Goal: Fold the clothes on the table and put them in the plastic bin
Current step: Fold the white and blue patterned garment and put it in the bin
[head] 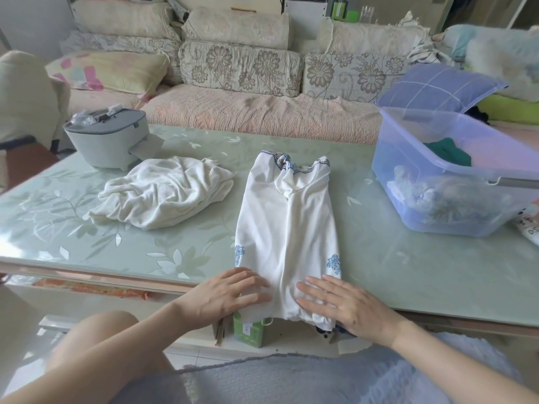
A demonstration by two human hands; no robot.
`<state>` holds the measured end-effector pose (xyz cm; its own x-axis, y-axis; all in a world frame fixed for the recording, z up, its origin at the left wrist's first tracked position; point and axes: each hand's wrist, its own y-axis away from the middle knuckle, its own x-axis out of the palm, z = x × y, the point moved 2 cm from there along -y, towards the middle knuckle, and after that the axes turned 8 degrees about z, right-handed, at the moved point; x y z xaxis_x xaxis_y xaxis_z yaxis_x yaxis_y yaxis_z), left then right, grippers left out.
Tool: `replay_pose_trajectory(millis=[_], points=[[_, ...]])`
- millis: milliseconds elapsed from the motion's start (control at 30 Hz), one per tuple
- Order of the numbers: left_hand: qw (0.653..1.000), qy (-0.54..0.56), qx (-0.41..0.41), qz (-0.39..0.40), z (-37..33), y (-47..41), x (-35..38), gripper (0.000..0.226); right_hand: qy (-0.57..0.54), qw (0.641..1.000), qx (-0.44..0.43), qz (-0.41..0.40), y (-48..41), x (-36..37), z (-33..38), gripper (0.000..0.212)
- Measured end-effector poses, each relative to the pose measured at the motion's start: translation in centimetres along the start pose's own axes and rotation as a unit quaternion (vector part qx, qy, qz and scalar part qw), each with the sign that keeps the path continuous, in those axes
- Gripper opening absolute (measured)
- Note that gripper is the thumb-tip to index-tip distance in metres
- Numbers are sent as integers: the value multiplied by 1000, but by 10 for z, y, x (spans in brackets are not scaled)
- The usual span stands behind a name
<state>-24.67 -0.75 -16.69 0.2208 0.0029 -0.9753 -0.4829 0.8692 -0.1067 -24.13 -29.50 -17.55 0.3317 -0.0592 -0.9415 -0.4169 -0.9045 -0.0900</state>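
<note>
Reaching in from the lower frame, the left hand (230,295) and right hand (347,307) lie palm-down, fingers straight and slightly spread, pressing the white shirt's (287,225) near hem. It lies mid-tabletop (408,266); plastic bin (437,205) at right.

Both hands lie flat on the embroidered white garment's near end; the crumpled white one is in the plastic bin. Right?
No. The head view shows the crumpled white garment on the table, left of the embroidered garment. Left hand and right hand do lie flat.
</note>
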Motion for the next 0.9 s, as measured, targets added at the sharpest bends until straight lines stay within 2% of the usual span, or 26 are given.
replay_pose_trajectory(millis=[100, 267, 333, 400, 433, 467, 500, 533, 600, 633, 700, 733, 800, 833, 867, 900], points=[[1000, -1, 16, -17, 3, -5, 4, 40, 8, 1000, -14, 11, -1, -1, -1, 63], [994, 83, 1, -65, 4, -11, 5, 29, -4, 1000, -17, -26, -8, 0, -1, 57], [991, 105, -30, -77, 6, -13, 5, 28, -51, 998, -7, -32, -11, 0, -2, 61], [979, 169, -73, -82, 6, -13, 5, 23, -151, 987, 43, -42, -13, 1, -3, 71], [962, 229, -116, -90, 5, -13, -2, 17, -233, 966, 98, -44, -14, -4, -4, 64], [935, 290, -175, -104, 6, -12, -6, 14, -325, 929, 168, -54, -16, -14, -4, 49], [901, 336, -247, -121, 8, -13, -10, 19, -420, 877, 227, -57, -19, -23, -6, 30], [857, 384, -318, -131, 11, -15, -14, 26, -512, 813, 272, -56, -25, -31, -9, 23], [773, 459, -406, -163, 21, -25, -24, 37, -627, 702, 333, -49, -35, -39, -26, 38], [749, 475, -433, -164, 28, -30, -26, 41, -648, 675, 351, -40, -40, -39, -36, 45], [728, 479, -480, -100, 42, -40, -26, 42, -644, 648, 406, -20, -48, -32, -53, 52], [720, 476, -501, -66, 46, -42, -23, 35, -619, 648, 444, -9, -49, -23, -57, 51], [697, 481, -530, -46, 49, -40, -12, 15, -515, 693, 504, 16, -47, -11, -59, 49], [695, 480, -532, -60, 48, -37, -8, 27, -456, 722, 520, 13, -44, -10, -57, 51], [711, 463, -525, -74, 45, -34, -6, 41, -397, 755, 522, 2, -42, -13, -53, 55], [742, 423, -511, -98, 42, -31, -6, 47, -339, 791, 510, -12, -40, -18, -50, 58]])
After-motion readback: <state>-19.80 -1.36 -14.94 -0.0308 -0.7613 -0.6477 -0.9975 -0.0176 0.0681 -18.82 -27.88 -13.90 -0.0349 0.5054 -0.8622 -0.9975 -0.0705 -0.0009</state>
